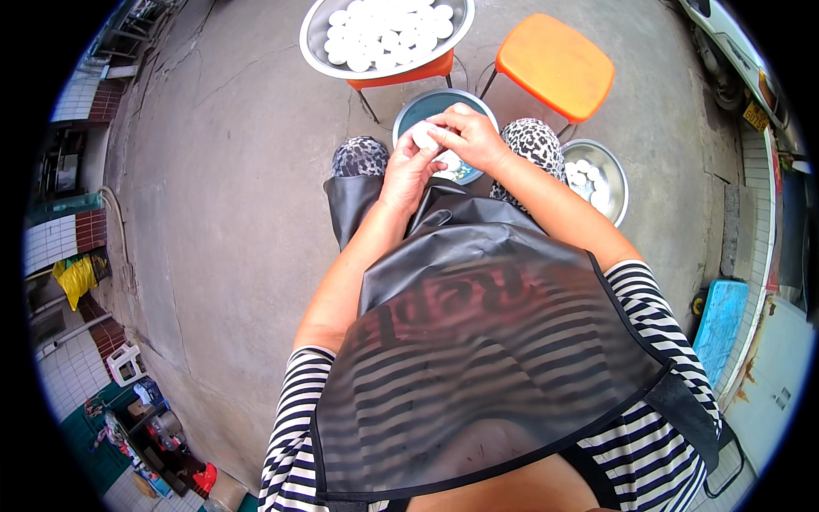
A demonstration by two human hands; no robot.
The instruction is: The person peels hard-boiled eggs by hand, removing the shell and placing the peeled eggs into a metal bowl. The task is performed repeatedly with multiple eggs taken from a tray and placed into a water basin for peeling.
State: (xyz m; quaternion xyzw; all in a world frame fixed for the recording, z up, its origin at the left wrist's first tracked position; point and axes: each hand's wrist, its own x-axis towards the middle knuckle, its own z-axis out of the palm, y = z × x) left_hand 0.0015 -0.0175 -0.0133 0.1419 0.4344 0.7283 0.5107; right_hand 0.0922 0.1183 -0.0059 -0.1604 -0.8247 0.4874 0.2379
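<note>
Between my two hands is a white egg (423,136), held over a metal-rimmed basin. My left hand (409,168) grips the egg from below and the left. From the right, my right hand (472,133) pinches it with thumb and fingers. The basin (409,110) stands on the ground between my knees and looks blue-green inside. White eggs (452,161) and small pale fragments lie in its near part, partly covered by my hands. Beside my right knee, a smaller steel bowl (615,173) holds several white eggs (583,171).
Ahead, a wide metal bowl (308,38) heaped with white eggs (384,32) rests on an orange stool (409,73). Another orange stool (555,64) stands to its right. A parked vehicle (729,38) is at far right. A blue board (722,329) leans near the right wall.
</note>
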